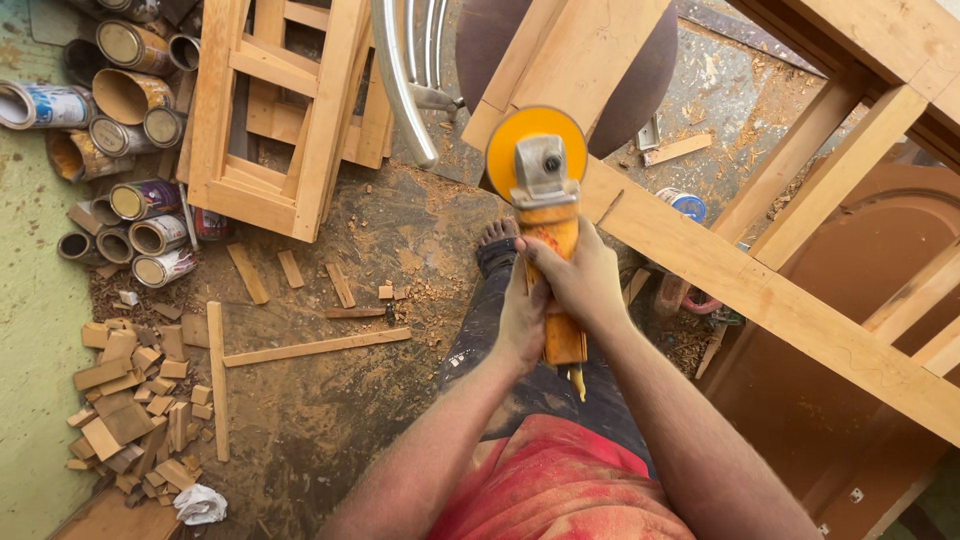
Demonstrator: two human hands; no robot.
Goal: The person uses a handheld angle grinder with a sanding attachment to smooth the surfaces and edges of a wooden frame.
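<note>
Both my hands grip an orange angle grinder with a yellow sanding disc. My left hand wraps the lower body from the left. My right hand holds it from the right, slightly higher. The disc sits against a long pale wooden rail of a frame that runs diagonally from top centre to lower right. My foot shows just left of the grinder.
Several paint cans lie piled at the upper left. A wooden frame rests on the dusty floor. Offcut blocks heap at the lower left, with thin strips nearby. A metal chair leg curves at top centre.
</note>
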